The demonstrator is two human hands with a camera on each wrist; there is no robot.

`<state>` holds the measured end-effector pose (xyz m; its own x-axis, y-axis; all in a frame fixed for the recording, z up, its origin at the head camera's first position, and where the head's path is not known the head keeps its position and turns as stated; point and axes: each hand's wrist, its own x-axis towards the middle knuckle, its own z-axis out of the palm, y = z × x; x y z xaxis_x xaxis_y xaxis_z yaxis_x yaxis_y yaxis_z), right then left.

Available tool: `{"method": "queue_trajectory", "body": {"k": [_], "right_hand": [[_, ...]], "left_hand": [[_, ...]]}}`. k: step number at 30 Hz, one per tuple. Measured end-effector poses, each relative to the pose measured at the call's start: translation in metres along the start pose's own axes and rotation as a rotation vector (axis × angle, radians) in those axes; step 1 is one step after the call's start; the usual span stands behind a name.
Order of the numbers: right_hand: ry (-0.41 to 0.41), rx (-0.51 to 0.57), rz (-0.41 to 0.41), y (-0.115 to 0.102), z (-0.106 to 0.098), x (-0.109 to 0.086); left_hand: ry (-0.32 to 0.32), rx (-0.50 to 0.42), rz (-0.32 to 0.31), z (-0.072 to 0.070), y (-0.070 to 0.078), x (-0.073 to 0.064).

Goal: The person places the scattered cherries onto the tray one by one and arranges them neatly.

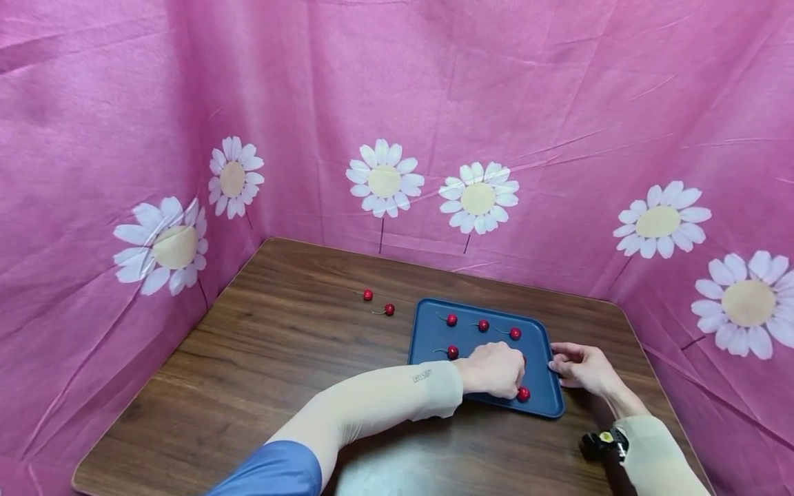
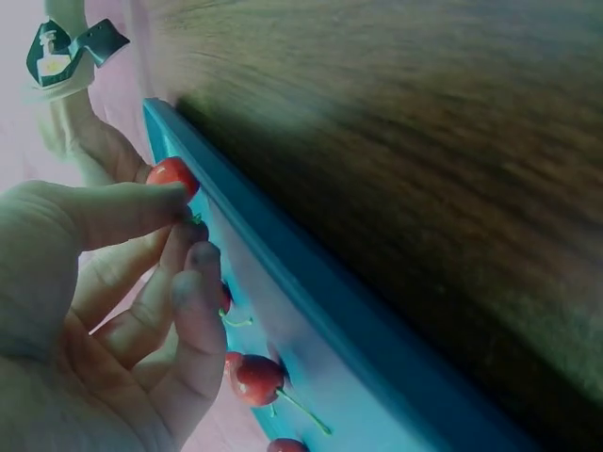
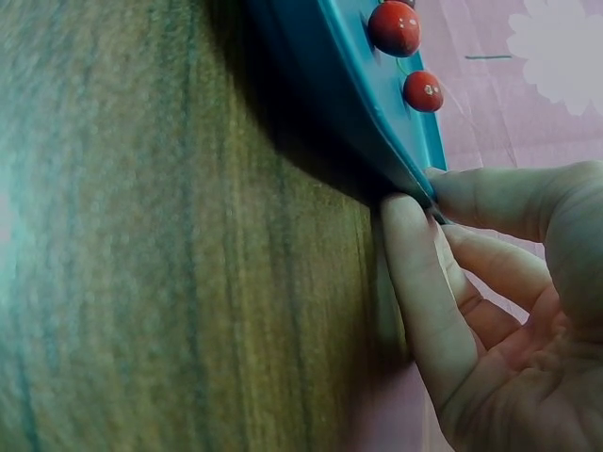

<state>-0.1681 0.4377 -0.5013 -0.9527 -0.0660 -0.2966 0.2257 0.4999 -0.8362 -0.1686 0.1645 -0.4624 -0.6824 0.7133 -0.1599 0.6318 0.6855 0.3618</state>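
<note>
My left hand (image 1: 496,368) reaches over the blue tray (image 1: 546,389). Its thumb and fingertips pinch a red cherry (image 2: 173,176) at its stem, close to the tray's near edge; in the head view this cherry (image 1: 524,394) shows just beside the fingertips. My right hand (image 1: 589,368) grips the tray's right rim, thumb on the rim and fingers lower against its outside. Three cherries with stems lie in the tray's far row, among them a middle cherry (image 1: 483,326). Another cherry (image 1: 453,352) sits nearer, left of my left hand, which partly hides one more.
Two loose cherries lie on the wooden table (image 1: 279,331) left of the tray, one cherry (image 1: 368,295) slightly farther back than the other cherry (image 1: 389,309). A pink curtain (image 1: 533,89) with white flowers surrounds the table's back and sides.
</note>
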Motion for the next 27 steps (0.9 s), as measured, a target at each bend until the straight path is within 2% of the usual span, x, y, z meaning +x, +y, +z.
{"method": "queue_trajectory", "body": {"k": [8, 15, 27], "right_hand": [[-0.006, 0.005, -0.009, -0.0017, 0.0005, -0.0013], [-0.004, 0.019, -0.021, -0.0026, 0.0024, -0.0028], [0.001, 0.025, -0.015, -0.0017, 0.0023, -0.0043]], "left_hand": [[-0.024, 0.014, -0.065, 0.0036, 0.0056, 0.0034], [-0.035, 0.001, -0.058, 0.0064, 0.0057, 0.0044], [-0.014, -0.014, -0.029, 0.0097, 0.0043, 0.0025]]}}
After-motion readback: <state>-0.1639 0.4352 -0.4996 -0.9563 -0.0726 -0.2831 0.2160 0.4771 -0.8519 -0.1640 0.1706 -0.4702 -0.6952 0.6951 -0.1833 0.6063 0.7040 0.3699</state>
